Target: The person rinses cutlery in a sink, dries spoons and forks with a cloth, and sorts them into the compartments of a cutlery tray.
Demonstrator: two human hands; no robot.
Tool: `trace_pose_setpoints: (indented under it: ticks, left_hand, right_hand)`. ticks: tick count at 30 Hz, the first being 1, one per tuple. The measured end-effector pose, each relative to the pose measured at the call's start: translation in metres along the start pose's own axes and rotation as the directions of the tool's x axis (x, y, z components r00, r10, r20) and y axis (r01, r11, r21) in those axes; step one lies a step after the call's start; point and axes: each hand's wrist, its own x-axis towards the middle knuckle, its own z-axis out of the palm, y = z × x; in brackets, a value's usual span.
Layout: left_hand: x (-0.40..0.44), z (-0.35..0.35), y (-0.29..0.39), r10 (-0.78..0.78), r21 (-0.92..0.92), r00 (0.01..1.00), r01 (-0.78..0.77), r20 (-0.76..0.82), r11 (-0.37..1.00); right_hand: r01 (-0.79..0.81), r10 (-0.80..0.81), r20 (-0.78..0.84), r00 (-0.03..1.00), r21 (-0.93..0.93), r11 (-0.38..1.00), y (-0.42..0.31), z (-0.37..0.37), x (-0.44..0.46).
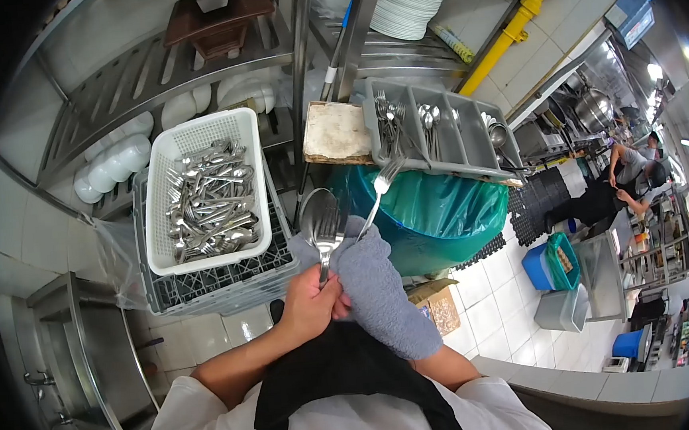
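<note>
My left hand (312,303) is closed on the handles of a spoon (313,209) and a fork (329,230), held upright together. A grey towel (378,292) covers my right hand, so its fingers are hidden. Out of the towel's top rises another fork (387,177), tines up. To the left, a white basket (261,181) holds a jumble of spoons and forks. Ahead and to the right is a grey cutlery tray (452,127) with forks and spoons sorted in its compartments.
Below the tray stands a green bin (440,216) with a plastic liner. Grey crates (214,292) support the basket. Metal shelves hold white bowls (113,167) and stacked plates (409,3). A steel sink (102,344) is at left. People (646,182) work far right.
</note>
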Motion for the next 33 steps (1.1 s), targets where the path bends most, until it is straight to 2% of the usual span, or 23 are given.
trace_pose_setpoints:
  ticks: [1,2,3,4,5,7,9,11,13,15,16,19,21,22,23,25,27,29,30,31,33]
  left_hand:
    - [-0.001,0.0,0.002,0.002,0.0,1.0,-0.002,0.001,1.0]
    - [-0.002,0.0,0.007,-0.064,0.069,0.998,0.064,0.003,0.996]
    - [-0.001,0.001,0.01,-0.127,0.134,0.992,0.126,-0.005,0.983]
    - [-0.001,0.0,0.011,-0.117,0.126,0.993,0.118,-0.014,0.985]
    - [-0.002,-0.002,0.011,-0.136,0.097,0.991,0.134,0.01,0.986]
    - [-0.005,-0.008,0.008,-0.141,0.063,0.99,0.139,0.019,0.988]
    - [-0.01,-0.014,0.002,-0.073,-0.108,0.992,0.085,0.104,0.991]
    - [-0.012,-0.019,0.001,-0.05,-0.176,0.988,0.076,0.148,0.982]
    - [-0.01,-0.018,0.001,-0.029,-0.24,0.979,0.078,0.201,0.968]
    - [-0.011,-0.015,-0.001,-0.017,-0.227,0.979,0.064,0.201,0.972]
    - [-0.011,-0.014,-0.001,-0.022,-0.222,0.979,0.068,0.205,0.973]
    - [-0.011,-0.01,0.002,-0.081,-0.223,0.975,0.127,0.206,0.966]
    - [-0.012,-0.01,0.001,-0.1,-0.123,0.983,0.12,0.157,0.985]
    - [-0.012,-0.011,0.0,-0.1,-0.133,0.984,0.12,0.145,0.984]
    - [-0.012,-0.012,0.0,-0.109,-0.139,0.985,0.127,0.132,0.982]
    - [-0.012,-0.01,0.001,-0.109,-0.06,0.993,0.112,0.045,0.992]
    - [-0.01,-0.008,0.003,-0.101,-0.065,0.995,0.101,0.016,0.993]
    - [-0.008,-0.003,0.009,-0.075,0.042,0.996,0.078,-0.055,0.996]
    - [-0.006,0.0,0.012,-0.088,0.02,0.993,0.09,-0.078,0.996]
    - [-0.004,0.001,0.011,-0.093,0.026,0.993,0.095,-0.067,0.995]
    - [0.0,0.003,0.008,-0.066,0.048,0.994,0.071,-0.089,0.996]
  right_hand:
    - [0.222,-0.166,0.165,0.972,-0.429,0.875,-0.003,-0.002,0.001]
    - [0.229,-0.171,0.168,0.971,-0.432,0.872,-0.008,-0.006,0.001]
    - [0.303,-0.287,0.134,0.948,-0.649,0.698,-0.016,-0.011,-0.001]
    - [0.33,-0.404,0.133,0.905,-0.819,0.469,-0.029,-0.014,-0.002]
    - [0.341,-0.408,0.146,0.901,-0.82,0.46,-0.028,-0.017,-0.001]
    - [0.244,-0.288,0.112,0.951,-0.846,0.474,-0.022,-0.023,0.001]
    - [0.284,-0.315,0.151,0.937,-0.853,0.437,-0.019,-0.033,0.005]
    - [0.321,-0.348,0.189,0.918,-0.87,0.373,-0.023,-0.046,0.005]
    - [0.311,-0.29,0.204,0.935,-0.864,0.396,-0.039,-0.065,0.013]
    - [0.425,-0.441,0.128,0.888,-0.592,0.685,-0.054,-0.082,0.018]
    - [0.421,-0.44,0.122,0.89,-0.59,0.689,-0.057,-0.083,0.022]
    - [0.356,-0.468,-0.08,0.88,-0.543,0.761,-0.063,-0.081,0.036]
    - [0.315,-0.461,-0.199,0.865,-0.5,0.807,-0.063,-0.075,0.042]
    - [0.296,-0.453,-0.255,0.854,-0.477,0.828,-0.061,-0.07,0.043]
    - [0.296,-0.446,-0.242,0.862,-0.472,0.83,-0.06,-0.064,0.042]
    - [0.424,-0.545,-0.119,0.83,-0.501,0.754,-0.058,-0.046,0.034]
    - [0.542,-0.634,-0.006,0.773,-0.512,0.666,-0.055,-0.027,0.018]
    - [0.64,-0.706,0.089,0.703,-0.513,0.572,-0.047,-0.014,-0.002]
    - [0.516,-0.666,-0.07,0.743,-0.575,0.635,-0.028,-0.01,-0.008]
    - [0.505,-0.662,-0.082,0.745,-0.577,0.641,-0.018,-0.01,-0.003]
    - [0.392,-0.417,0.181,0.89,-0.772,0.501,-0.009,-0.012,0.011]
